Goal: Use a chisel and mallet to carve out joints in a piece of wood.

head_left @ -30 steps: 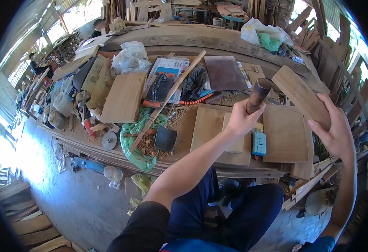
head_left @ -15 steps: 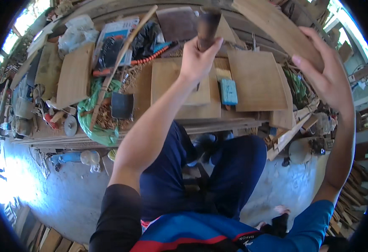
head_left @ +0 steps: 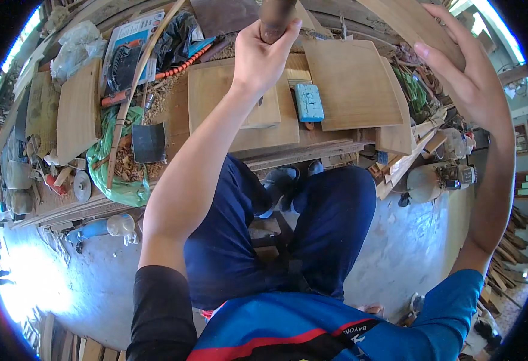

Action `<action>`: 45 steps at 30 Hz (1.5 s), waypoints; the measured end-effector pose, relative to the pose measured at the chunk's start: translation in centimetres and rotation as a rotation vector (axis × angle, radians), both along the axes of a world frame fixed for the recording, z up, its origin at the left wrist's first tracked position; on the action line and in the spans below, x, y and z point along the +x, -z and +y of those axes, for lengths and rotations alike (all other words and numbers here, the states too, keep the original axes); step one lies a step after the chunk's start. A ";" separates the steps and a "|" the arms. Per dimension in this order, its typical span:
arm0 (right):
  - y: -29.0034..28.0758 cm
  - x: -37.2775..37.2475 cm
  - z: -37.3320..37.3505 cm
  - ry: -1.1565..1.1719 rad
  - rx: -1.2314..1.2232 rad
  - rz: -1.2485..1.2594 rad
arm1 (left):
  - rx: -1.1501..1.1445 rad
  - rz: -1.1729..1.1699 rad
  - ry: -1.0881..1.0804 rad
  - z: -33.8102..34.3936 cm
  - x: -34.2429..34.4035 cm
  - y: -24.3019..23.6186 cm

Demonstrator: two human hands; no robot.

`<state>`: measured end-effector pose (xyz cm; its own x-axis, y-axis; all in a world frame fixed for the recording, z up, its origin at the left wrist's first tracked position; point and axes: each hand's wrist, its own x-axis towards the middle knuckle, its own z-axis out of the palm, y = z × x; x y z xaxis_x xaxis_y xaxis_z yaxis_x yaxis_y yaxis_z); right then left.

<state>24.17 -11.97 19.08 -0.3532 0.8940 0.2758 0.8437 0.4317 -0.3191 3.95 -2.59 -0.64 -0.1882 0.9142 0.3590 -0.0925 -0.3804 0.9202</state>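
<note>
My left hand [head_left: 261, 57] is wrapped round an upright wooden-handled chisel [head_left: 276, 17], whose handle is blurred. Below the fist a thin dark tip points down at a pale wooden board [head_left: 207, 99], and I cannot tell if it touches. This board lies on a larger one on the bench. High on the right, my right hand [head_left: 465, 75] grips a thick, long piece of wood [head_left: 405, 24], thumb on one side and fingers on the other. Its far end leaves the picture. A light blue block [head_left: 310, 102] sits beside a slightly curved wooden panel [head_left: 357, 84].
Left on the bench lie a green plastic bag [head_left: 134, 191] with shavings, a long thin stick [head_left: 122, 111], a dark curved plate [head_left: 149, 143] and another wooden panel [head_left: 77, 114]. The bench's front edge [head_left: 276, 157] runs above my knees. A tank-shaped machine [head_left: 425, 182] stands at right.
The view has shifted, so the bench appears farther up and left. My left hand keeps the chisel over the board. My right hand with its wood is slightly farther right relative to the bench.
</note>
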 end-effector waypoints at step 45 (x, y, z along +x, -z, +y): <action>-2.8 -2.3 0.4 0.020 -0.111 -0.328 | 0.090 0.056 -0.069 0.2 -1.3 1.1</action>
